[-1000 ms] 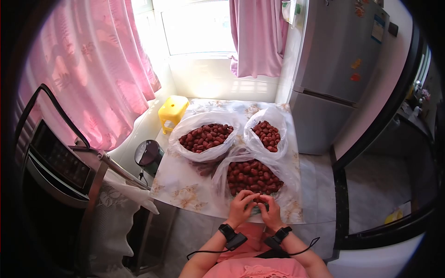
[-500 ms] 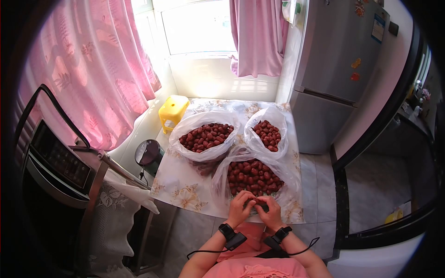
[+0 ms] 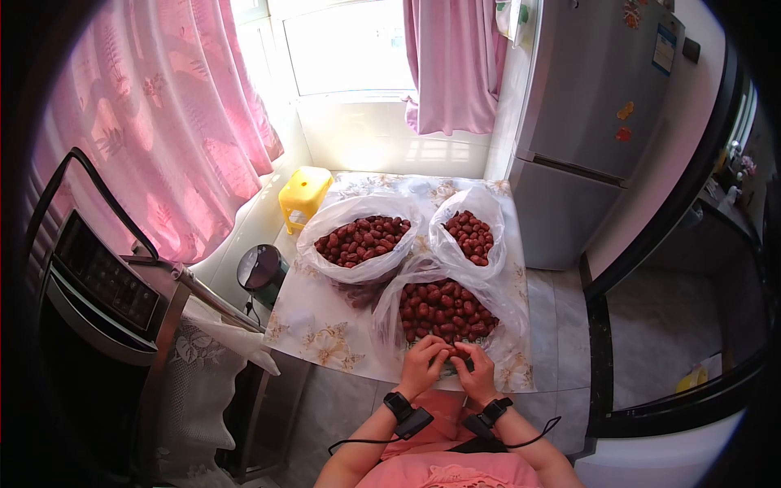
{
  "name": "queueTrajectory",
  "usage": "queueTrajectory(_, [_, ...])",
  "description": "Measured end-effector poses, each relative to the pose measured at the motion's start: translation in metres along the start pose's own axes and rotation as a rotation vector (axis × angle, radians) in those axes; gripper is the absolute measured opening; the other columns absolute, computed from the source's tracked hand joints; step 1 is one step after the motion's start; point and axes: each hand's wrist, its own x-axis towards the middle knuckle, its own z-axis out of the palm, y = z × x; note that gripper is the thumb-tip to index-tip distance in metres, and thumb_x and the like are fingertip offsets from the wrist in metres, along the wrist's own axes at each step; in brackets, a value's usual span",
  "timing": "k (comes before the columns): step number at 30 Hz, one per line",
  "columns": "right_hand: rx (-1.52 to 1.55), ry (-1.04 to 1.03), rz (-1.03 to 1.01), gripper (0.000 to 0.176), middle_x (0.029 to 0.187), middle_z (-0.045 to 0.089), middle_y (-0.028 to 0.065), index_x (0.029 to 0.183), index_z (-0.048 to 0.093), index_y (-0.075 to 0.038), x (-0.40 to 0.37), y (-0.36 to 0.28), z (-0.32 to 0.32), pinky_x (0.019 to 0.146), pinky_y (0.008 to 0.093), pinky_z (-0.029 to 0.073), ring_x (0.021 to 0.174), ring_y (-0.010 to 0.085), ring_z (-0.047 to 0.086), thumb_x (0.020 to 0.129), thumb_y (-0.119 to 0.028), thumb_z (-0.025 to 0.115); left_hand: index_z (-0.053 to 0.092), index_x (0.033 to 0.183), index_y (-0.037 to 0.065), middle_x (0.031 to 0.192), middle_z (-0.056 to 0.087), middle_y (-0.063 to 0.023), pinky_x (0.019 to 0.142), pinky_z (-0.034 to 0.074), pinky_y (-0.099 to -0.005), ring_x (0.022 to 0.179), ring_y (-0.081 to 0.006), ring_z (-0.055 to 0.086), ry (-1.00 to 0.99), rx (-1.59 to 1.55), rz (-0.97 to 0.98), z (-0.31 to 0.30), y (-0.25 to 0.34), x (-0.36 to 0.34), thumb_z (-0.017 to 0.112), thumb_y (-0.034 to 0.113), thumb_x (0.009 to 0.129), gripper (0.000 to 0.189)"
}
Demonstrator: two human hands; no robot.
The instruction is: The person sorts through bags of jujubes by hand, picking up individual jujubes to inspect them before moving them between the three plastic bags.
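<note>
Three clear plastic bags of dark red dates stand on the flowered tablecloth [image 3: 305,325]. The nearest bag of dates [image 3: 443,309] is right in front of my hands; the others are the left bag [image 3: 362,241] and the smaller back right bag [image 3: 469,237]. At the near edge of the closest bag, my left hand [image 3: 423,363] and my right hand [image 3: 474,370] meet with fingers bent inward. Both pinch a small reddish thing between the fingertips, seemingly a date [image 3: 452,350]. Each wrist wears a black band with a cable.
A yellow stool [image 3: 304,195] and a dark round bin [image 3: 260,271] stand left of the table. Farther left is a black appliance [image 3: 106,285] on a stand. The grey fridge [image 3: 569,163] rises at the right, beside a dark doorframe [image 3: 599,350].
My fingers have shifted slightly around the small thing, and my right fingertips have moved a little. The bags have stayed where they were.
</note>
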Motion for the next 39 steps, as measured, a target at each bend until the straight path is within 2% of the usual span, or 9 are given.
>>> queueTrajectory(4, [-0.005,-0.001,0.015,0.029,0.104,0.072,0.0133,0.117,0.068,-0.005,0.000,0.002,0.001,0.080,0.0380,0.057,0.091,0.0305,0.071,0.091,-0.012,0.079,0.074,0.105,0.003,0.099,0.068,-0.0110,0.076,0.055,-0.0373,0.089,-0.0311,0.070,-0.017,0.010,-0.002,0.000,0.000,0.000,0.071,0.009,0.093,0.014])
queueTrajectory(11, [0.000,-0.034,0.040,0.026,0.097,0.069,0.0110,0.109,0.067,-0.006,0.000,0.004,0.000,0.076,0.0368,0.056,0.087,0.0288,0.070,0.089,-0.015,0.082,0.071,0.103,0.003,0.097,0.068,-0.0109,0.075,0.055,-0.0365,0.088,-0.0303,0.069,0.008,-0.028,-0.033,0.001,-0.002,-0.001,0.072,0.007,0.092,0.011])
queueTrajectory(14, [0.006,-0.036,0.033,0.026,0.097,0.069,0.0110,0.107,0.067,-0.006,0.001,0.001,0.000,0.076,0.0366,0.056,0.086,0.0287,0.070,0.087,-0.014,0.083,0.071,0.099,0.004,0.094,0.069,-0.0103,0.074,0.054,-0.0356,0.087,-0.0298,0.069,0.006,-0.051,-0.075,-0.001,0.000,0.000,0.077,0.011,0.089,0.014])
queueTrajectory(16, [0.007,-0.030,0.030,0.026,0.097,0.069,0.0111,0.106,0.067,-0.006,0.001,0.002,0.001,0.076,0.0365,0.056,0.087,0.0287,0.071,0.086,-0.014,0.083,0.071,0.097,0.004,0.092,0.069,-0.0096,0.074,0.054,-0.0357,0.086,-0.0292,0.069,-0.015,-0.030,-0.015,-0.003,0.005,0.002,0.083,0.017,0.085,0.021])
queueTrajectory(20, [0.022,-0.027,-0.007,0.027,0.098,0.068,0.0109,0.105,0.066,-0.006,0.000,0.009,0.003,0.077,0.0391,0.056,0.088,0.0313,0.070,0.084,-0.012,0.082,0.072,0.096,0.004,0.092,0.069,-0.0092,0.074,0.054,-0.0362,0.085,-0.0286,0.069,-0.045,-0.036,-0.049,-0.003,0.009,0.004,0.087,0.021,0.081,0.027])
queueTrajectory(23, [0.007,-0.022,-0.021,0.027,0.099,0.069,0.0114,0.105,0.066,-0.006,0.000,0.008,0.003,0.078,0.0397,0.057,0.089,0.0320,0.070,0.083,-0.009,0.082,0.073,0.097,0.004,0.091,0.070,-0.0096,0.073,0.054,-0.0365,0.084,-0.0281,0.070,-0.027,-0.025,-0.044,-0.001,0.005,0.002,0.084,0.020,0.084,0.024])
queueTrajectory(28, [-0.003,-0.016,-0.015,0.027,0.099,0.070,0.0106,0.102,0.068,-0.006,0.000,0.009,0.004,0.078,0.0370,0.057,0.089,0.0284,0.071,0.081,-0.005,0.084,0.073,0.097,0.003,0.091,0.071,-0.0113,0.074,0.054,-0.0374,0.084,-0.0303,0.070,-0.011,-0.047,-0.023,-0.001,0.001,0.001,0.071,0.016,0.096,0.014])
queueTrajectory(31, [-0.011,-0.011,-0.029,0.027,0.099,0.070,0.0105,0.103,0.069,-0.006,0.000,0.009,0.004,0.078,0.0368,0.057,0.088,0.0284,0.071,0.081,-0.004,0.084,0.073,0.096,0.002,0.090,0.070,-0.0119,0.074,0.053,-0.0382,0.084,-0.0316,0.069,-0.033,-0.046,-0.047,-0.002,0.002,0.001,0.066,0.014,0.100,0.015])
queueTrajectory(39, [0.008,-0.028,0.001,0.027,0.099,0.069,0.0107,0.108,0.070,-0.005,0.001,0.006,0.002,0.078,0.0357,0.057,0.088,0.0274,0.071,0.084,-0.005,0.082,0.072,0.102,0.001,0.093,0.069,-0.0127,0.073,0.053,-0.0384,0.085,-0.0323,0.069,-0.015,-0.046,-0.058,0.000,0.002,0.001,0.064,0.014,0.102,0.015])
